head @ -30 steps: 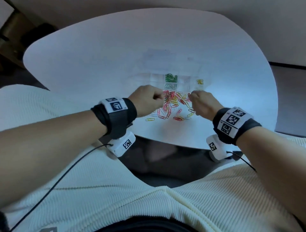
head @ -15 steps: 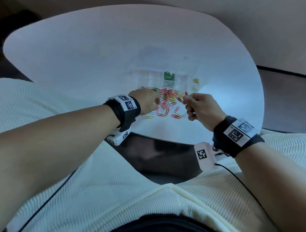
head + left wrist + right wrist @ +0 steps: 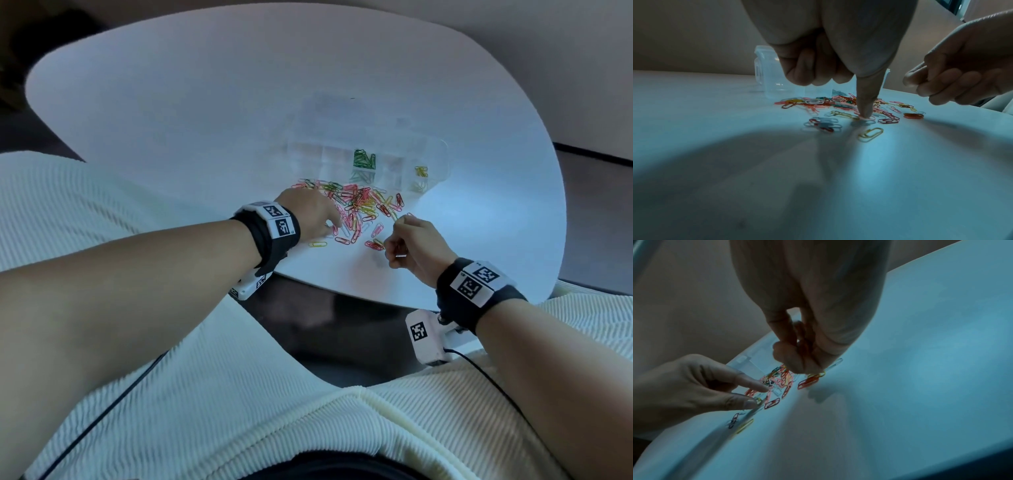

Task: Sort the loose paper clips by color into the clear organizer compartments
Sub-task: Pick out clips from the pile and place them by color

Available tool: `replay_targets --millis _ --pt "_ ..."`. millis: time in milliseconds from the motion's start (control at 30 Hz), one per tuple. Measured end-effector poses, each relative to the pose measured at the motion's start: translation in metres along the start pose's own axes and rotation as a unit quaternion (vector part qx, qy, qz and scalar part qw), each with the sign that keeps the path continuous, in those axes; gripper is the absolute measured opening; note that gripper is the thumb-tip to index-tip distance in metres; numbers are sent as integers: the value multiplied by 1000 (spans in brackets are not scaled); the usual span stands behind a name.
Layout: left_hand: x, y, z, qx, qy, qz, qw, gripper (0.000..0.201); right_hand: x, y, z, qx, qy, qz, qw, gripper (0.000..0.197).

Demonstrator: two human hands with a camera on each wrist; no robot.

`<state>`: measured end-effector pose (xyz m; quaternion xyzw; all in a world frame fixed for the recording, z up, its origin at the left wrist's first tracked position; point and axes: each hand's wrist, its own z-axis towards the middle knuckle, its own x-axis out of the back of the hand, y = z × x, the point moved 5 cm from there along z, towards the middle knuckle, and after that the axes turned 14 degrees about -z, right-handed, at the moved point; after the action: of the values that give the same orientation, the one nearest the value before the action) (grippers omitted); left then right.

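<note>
Loose pile of coloured wire paper clips point(image 3: 356, 209) lies on the white table point(image 3: 171, 120), just in front of the clear plastic compartment organizer point(image 3: 435, 161). Left hand point(image 3: 308, 214): index finger straight, pressing a pale clip flat. Right hand point(image 3: 412, 245): fingers curled, seemingly pinching clips, exact hold unclear. Clips look light, stiff, slippery, tangle-prone; slide one free, pinch across its width.

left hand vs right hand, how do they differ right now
The left hand stretches one finger straight down onto the paper clips lying on the table; the right hand is raised off the table. The left hand's other fingers curl holding nothing; the right hand pinches a few clips. Both sit at the pile.
</note>
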<state>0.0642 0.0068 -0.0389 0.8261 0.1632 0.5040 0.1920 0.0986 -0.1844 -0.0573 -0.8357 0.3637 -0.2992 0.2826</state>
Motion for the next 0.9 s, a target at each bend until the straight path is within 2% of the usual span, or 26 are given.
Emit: replay_targets --millis 67,133,200,267,333,433,567,667,733,767,867,900 --pt "1 -2 1 3 4 -13 1000 28 -2 -1 4 0 -2 7 1000 25" --pt "1 -3 1 3 7 -19 1000 28 -1 -5 9 28 25 -78 996 22" --pt "-2 -4 1 4 1 -13 1000 27 3 -9 13 76 80 -253 961 15" --pt "-4 -3 2 6 -6 3 1000 25 2 -10 15 103 113 -360 921 13" --pt "-7 -3 4 6 -12 19 1000 22 -3 -11 17 110 126 -399 902 14" --pt "-7 -2 5 19 -14 31 999 20 -14 -17 26 105 134 -414 894 21" --pt "-5 -5 3 47 8 -24 999 15 -31 -22 33 89 125 -443 883 22" --pt "0 -4 7 51 35 -66 996 14 -32 -22 32 85 121 -449 881 18" --pt "3 -2 10 55 7 -73 996 23 -27 -21 31 83 126 -450 880 16" --pt "4 -1 10 77 4 -107 991 26 -24 -22 31 84 130 -436 887 16" --pt "9 -4 11 103 20 -197 975 30 -15 -29 29 84 129 -297 942 20" --pt "10 -2 13 92 14 -185 978 34 -12 -31 28 76 122 -227 963 19"
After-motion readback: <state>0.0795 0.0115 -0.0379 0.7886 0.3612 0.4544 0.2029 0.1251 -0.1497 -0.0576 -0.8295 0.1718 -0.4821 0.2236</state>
